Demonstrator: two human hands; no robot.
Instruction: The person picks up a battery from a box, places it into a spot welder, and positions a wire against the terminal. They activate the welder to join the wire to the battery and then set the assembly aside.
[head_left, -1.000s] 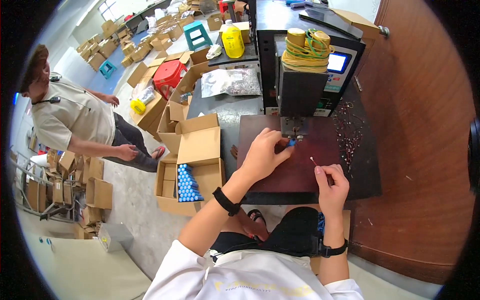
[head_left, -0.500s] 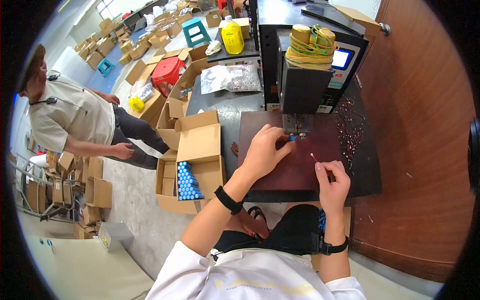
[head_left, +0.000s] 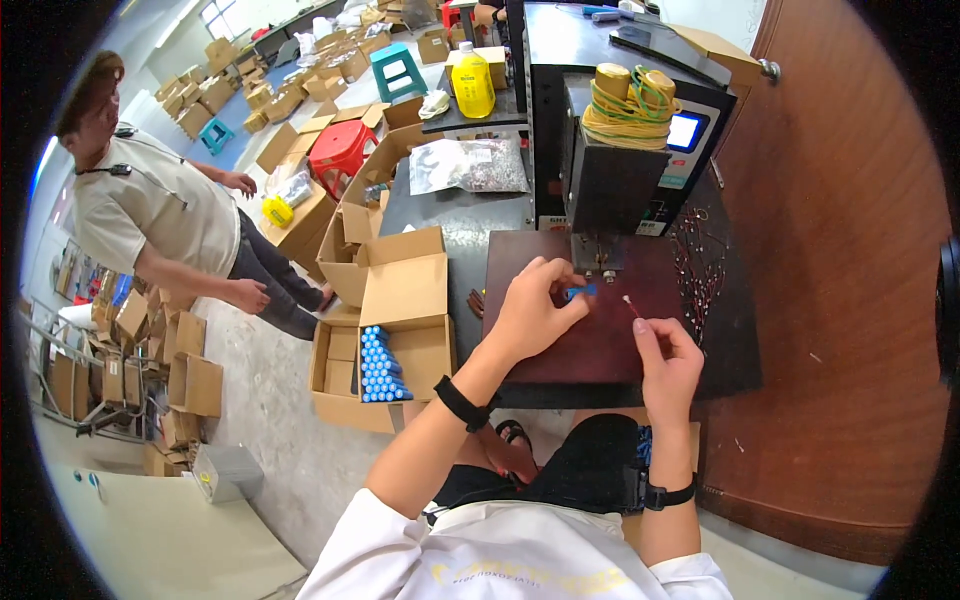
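Between the fingers of my left hand (head_left: 538,312) is a blue cylindrical battery cell (head_left: 580,292), mostly covered by the fingers. It lies just in front of the small metal electrodes (head_left: 600,275) under the head of a black machine (head_left: 618,190), apart from them. My right hand (head_left: 668,362) pinches a thin red wire lead (head_left: 632,306) with a small pale end pointing up and left. Both hands are over the dark red work mat (head_left: 570,362). Several more blue cells (head_left: 382,366) stand in an open cardboard box (head_left: 428,352) left of the mat.
Loose wire leads (head_left: 697,270) lie right of the mat, near a brown wooden panel (head_left: 840,300). A filled clear bag (head_left: 470,165) and a yellow bottle (head_left: 472,82) are behind. Yellow-green wire coils (head_left: 630,115) top the machine. Another person (head_left: 170,210) stands at left.
My left hand has drawn the blue cell slightly back from the electrodes toward me. My right hand still pinches the wire lead. The view has shifted slightly.
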